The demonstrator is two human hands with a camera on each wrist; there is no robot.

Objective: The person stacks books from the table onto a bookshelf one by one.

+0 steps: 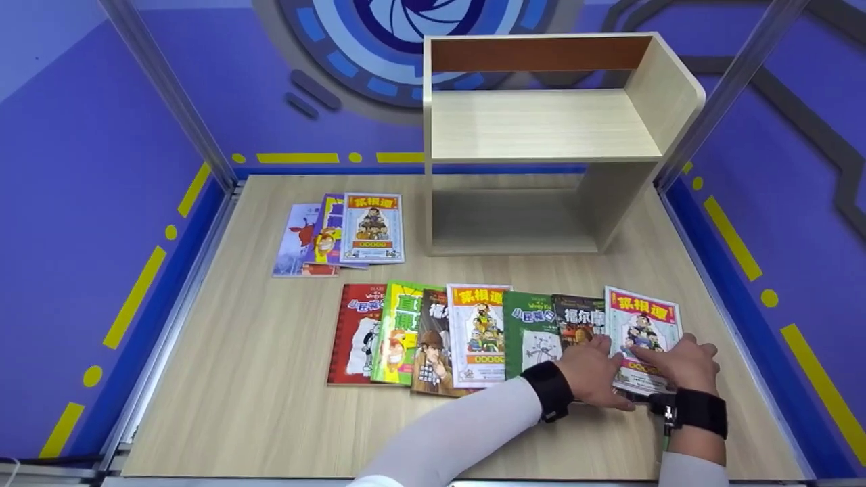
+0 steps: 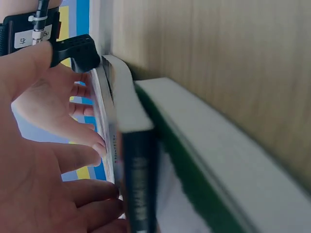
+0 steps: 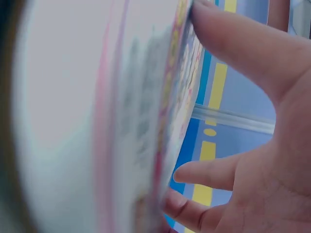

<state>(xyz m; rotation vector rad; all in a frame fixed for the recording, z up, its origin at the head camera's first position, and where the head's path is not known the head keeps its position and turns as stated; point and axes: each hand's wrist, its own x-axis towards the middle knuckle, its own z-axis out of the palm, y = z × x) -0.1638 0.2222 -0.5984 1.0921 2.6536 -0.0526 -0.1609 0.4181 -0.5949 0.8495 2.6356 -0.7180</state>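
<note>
In the head view, a row of overlapping books ends at the right with a pink-bordered comic book. My right hand is at this book, its thumb lying on the cover and its other fingers by the right edge. My left hand rests over the lower part of the dark-covered book, beside the comic's left edge. The left wrist view shows the left fingers extended against the book edges. Up close in the right wrist view, the pink-trimmed comic is blurred, with the right fingertips touching it.
Leftward in the row lie a green book, a white-and-blue comic, a brown book, a bright green book and a red book. Behind stand a two-level wooden bookshelf and another small group of books.
</note>
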